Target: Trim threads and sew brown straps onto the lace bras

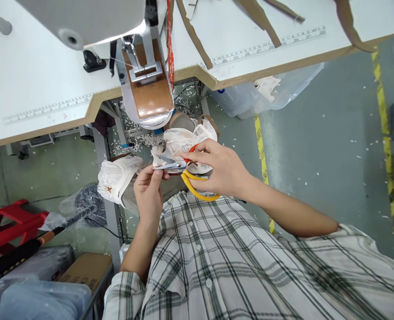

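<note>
My right hand (221, 166) is closed around a pair of scissors (180, 165) with one red and one yellow handle loop. The blades point left and stand slightly apart. At their tips, my left hand (150, 186) pinches with thumb and forefinger at the edge of a white lace bra (178, 140); the exact bit held is partly hidden by the fingers and blades. The bra lies across my lap. Another white lace piece, a cup (112, 180) with a small brown bow, rests on my leg to the left of my left hand.
Ahead is a sewing machine (146, 80) on a white table (43, 80) with a ruler strip. Brown fabric strips (197, 40) hang over its right part. A clear plastic bin (270, 95) sits below. At left are a red stool (13, 222) and a cardboard box (85, 271).
</note>
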Tool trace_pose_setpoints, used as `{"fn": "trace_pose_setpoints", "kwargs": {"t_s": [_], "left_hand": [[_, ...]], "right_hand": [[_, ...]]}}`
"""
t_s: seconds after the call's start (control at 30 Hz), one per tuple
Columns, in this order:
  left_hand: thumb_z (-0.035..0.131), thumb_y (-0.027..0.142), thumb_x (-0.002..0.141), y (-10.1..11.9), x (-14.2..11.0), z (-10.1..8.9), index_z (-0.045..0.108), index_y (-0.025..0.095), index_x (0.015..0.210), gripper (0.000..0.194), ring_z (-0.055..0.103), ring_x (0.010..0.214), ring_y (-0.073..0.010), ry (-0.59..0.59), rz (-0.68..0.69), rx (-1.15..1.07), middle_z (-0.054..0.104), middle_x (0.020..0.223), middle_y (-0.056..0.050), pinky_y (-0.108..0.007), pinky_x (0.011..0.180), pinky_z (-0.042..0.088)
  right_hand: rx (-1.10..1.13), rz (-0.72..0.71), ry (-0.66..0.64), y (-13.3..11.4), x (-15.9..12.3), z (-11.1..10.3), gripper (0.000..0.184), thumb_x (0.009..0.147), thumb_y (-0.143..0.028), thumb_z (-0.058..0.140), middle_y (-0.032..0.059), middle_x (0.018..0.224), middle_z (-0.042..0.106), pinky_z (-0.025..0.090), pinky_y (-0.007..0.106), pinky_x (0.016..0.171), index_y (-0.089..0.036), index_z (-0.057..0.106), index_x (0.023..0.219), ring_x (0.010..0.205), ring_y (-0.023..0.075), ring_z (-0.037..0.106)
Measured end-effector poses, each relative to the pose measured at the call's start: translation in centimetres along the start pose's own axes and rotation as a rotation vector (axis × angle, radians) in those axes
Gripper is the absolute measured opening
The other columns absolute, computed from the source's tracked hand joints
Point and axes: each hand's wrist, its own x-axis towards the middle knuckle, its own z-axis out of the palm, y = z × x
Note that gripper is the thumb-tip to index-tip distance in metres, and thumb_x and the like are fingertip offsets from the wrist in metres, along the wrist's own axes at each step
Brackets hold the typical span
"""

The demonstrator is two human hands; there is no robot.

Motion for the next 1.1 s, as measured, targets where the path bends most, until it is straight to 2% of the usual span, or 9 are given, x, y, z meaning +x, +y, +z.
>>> {"fn": "trace_pose_setpoints", "kwargs": {"t_s": [0.17,0.33,0.5,0.57,0.67,0.8,0.93,1.1], "left_hand": [[0.083,0.031,0.077,-0.2,0.0,0.0,0.078,0.021,0.087,0.015,0.063,0.068,-0.0096,0.003,-0.021,0.023,0.072,0.082,0.000,-0.024,0.071,0.053],[0.084,0.033,0.075,-0.1,-0.1,-0.1,0.077,0.021,0.087,0.018,0.062,0.066,-0.0094,0.033,-0.059,0.001,0.072,0.077,0.000,-0.024,0.071,0.053],[0.086,0.032,0.073,0.3,0.1,-0.3,0.075,0.020,0.082,0.019,0.063,0.066,-0.0102,0.071,-0.150,-0.067,0.072,0.078,-0.001,-0.026,0.068,0.055],[0.087,0.032,0.071,0.4,0.1,-0.3,0.075,0.020,0.081,0.020,0.063,0.065,-0.0101,0.084,-0.148,-0.064,0.072,0.078,-0.001,-0.026,0.067,0.055],[0.087,0.033,0.072,0.4,0.1,-0.2,0.076,0.019,0.083,0.021,0.063,0.065,-0.0100,0.096,-0.098,-0.015,0.074,0.079,-0.002,-0.026,0.068,0.055],[0.082,0.034,0.078,0.3,-0.2,0.0,0.079,0.021,0.089,0.017,0.065,0.066,-0.0102,0.108,0.016,0.119,0.075,0.082,-0.001,-0.025,0.069,0.054],[0.078,0.034,0.082,0.5,-0.6,0.1,0.080,0.022,0.091,0.015,0.068,0.068,-0.0126,0.119,0.096,0.268,0.077,0.084,-0.002,-0.026,0.071,0.056],[0.076,0.032,0.084,0.6,-0.7,0.2,0.080,0.023,0.091,0.012,0.069,0.071,-0.0138,0.101,0.147,0.335,0.077,0.086,-0.002,-0.027,0.072,0.057]], "right_hand": [[0.027,0.047,-0.026,-0.3,0.1,0.2,0.049,0.076,-0.030,0.072,0.0067,0.099,0.065,0.052,0.031,0.066,-0.023,0.073,0.124,0.083,0.0189,0.065],[0.061,0.083,-0.045,0.4,-0.2,0.4,0.048,0.077,-0.031,0.072,0.0060,0.102,0.065,0.054,0.034,0.072,-0.027,0.072,0.125,0.088,0.0201,0.065],[0.087,0.226,0.078,2.0,-0.4,-0.5,0.046,0.076,-0.036,0.075,0.0070,0.105,0.066,0.055,0.036,0.074,-0.026,0.074,0.121,0.087,0.0210,0.065],[0.081,0.232,0.079,2.0,-0.5,-0.9,0.047,0.075,-0.035,0.076,0.0072,0.106,0.065,0.055,0.037,0.074,-0.026,0.074,0.122,0.087,0.0213,0.065],[0.052,0.158,0.045,1.1,-0.8,-1.0,0.046,0.076,-0.034,0.074,0.0071,0.106,0.065,0.055,0.037,0.077,-0.027,0.074,0.121,0.091,0.0223,0.066],[-0.005,0.052,0.016,-0.1,-1.1,-0.1,0.047,0.078,-0.034,0.071,0.0073,0.105,0.065,0.054,0.035,0.072,-0.027,0.071,0.125,0.089,0.0215,0.065],[-0.038,0.027,0.004,-0.4,-0.9,0.5,0.047,0.080,-0.035,0.070,0.0075,0.104,0.066,0.052,0.034,0.068,-0.027,0.069,0.127,0.085,0.0207,0.064],[-0.033,0.019,0.008,-0.4,-0.6,0.6,0.046,0.080,-0.034,0.070,0.0078,0.104,0.067,0.052,0.033,0.068,-0.026,0.070,0.125,0.085,0.0201,0.064]]}}
